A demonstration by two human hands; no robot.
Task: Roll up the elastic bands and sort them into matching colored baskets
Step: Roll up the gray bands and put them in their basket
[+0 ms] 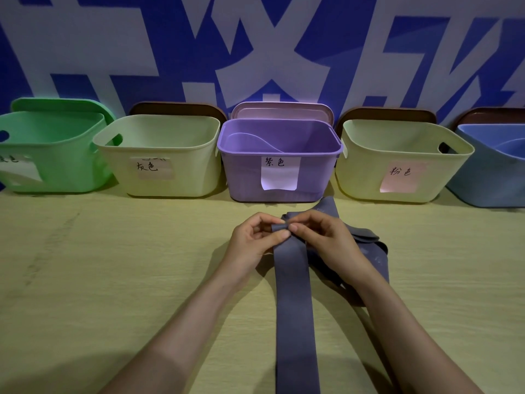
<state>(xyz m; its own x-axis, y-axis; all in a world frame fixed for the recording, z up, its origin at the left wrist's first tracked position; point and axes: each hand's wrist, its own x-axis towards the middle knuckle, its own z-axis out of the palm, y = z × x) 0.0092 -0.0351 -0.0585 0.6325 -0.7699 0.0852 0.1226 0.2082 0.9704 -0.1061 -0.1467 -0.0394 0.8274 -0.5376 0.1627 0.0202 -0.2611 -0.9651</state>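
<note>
Starting the roll on band (294,308). Pinching its far end with left hand (252,243) and right hand (329,240), thumbs and fingertips clamped on the first small fold, one hand toward each edge, likely to keep the turn square across the width. Laid straight along table (113,280) toward the body, flat, presumably to feed into the roll without twisting. Working just in front of purple basket (244,177), hands apart from it.

Resting right wrist over a loose dark pile (369,241) of the same colour; cannot tell whether more of this band or separate ones. Kept beside the work, probably for reach.

Lined up against the wall, left to right: green basket (56,163), grey-label basket (193,166), purple, pink-label basket (363,172), blue basket (488,177). Tagged on the front faces and open on top, for quick matching and dropping. Holding a pale loop (250,139) in purple; something curved in blue too, not enough shown to name.

Reads as slate in this light, between grey and purple, so cannot settle the target basket by colour alone.

Judged very early in the step, with barely one turn made and nearly the full length left. Next: rolling toward the body under even tension. Risk of skewing sideways, or springing open on any slackening of the pinch.
</note>
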